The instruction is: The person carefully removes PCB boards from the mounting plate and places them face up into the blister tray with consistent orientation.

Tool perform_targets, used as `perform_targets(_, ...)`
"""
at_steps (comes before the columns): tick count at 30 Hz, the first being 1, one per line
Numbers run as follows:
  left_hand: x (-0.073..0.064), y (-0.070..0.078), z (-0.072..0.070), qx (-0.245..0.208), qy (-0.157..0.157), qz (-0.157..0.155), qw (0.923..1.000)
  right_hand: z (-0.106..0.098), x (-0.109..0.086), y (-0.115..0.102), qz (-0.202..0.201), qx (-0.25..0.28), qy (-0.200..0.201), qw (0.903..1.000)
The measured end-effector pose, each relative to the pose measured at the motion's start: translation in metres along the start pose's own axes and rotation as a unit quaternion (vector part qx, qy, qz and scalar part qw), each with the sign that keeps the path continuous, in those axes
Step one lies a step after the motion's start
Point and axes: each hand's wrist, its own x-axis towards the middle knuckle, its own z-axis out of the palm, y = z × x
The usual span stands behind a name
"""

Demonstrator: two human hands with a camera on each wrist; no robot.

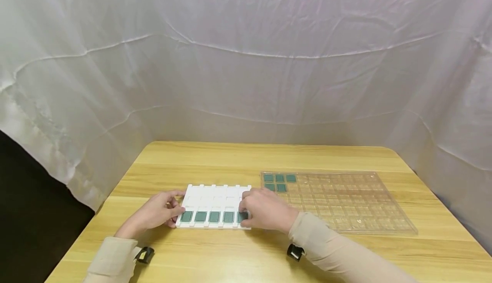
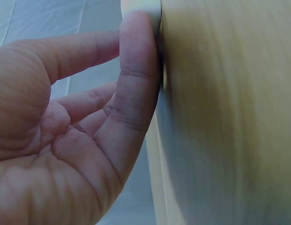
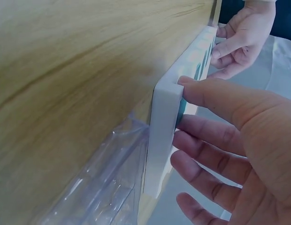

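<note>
A white tray (image 1: 214, 192) with a grid of square slots lies on the table. Its near row bears several square green chips (image 1: 200, 216); the far row shows white. At the tray's left end, my left hand (image 1: 156, 209) holds the edge between thumb and fingers. My right hand (image 1: 267, 209) is over the right end, pinching the last green chip (image 1: 241, 217) in the near row between thumb and index finger. In the right wrist view the thumb lies at the tray's corner, and the chip (image 3: 181, 112) shows between thumb and index finger. The remaining fingers are spread loosely.
A large clear plastic tray (image 1: 338, 201) with many pockets lies to the right, its near left part behind my right hand. Several green chips (image 1: 279, 178) sit in its far left corner. Pale curtains (image 1: 246, 82) hang around the wooden table (image 1: 207, 253).
</note>
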Motion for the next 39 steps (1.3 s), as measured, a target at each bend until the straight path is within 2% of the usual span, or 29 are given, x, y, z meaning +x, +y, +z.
perform_targets(11, 0.0014, 0.0015, -0.0013, 0.001, 0.006, -0.004, 1.0000, 0.0011, 0.0024, 0.0003, 0.004, -0.002, 0.017, 0.9998)
perform_targets(39, 0.0014, 0.0008, 0.0006, -0.002, 0.005, -0.006, 1.0000, 0.0046, 0.0026, -0.0002, 0.020, 0.024, 0.015, 0.9994)
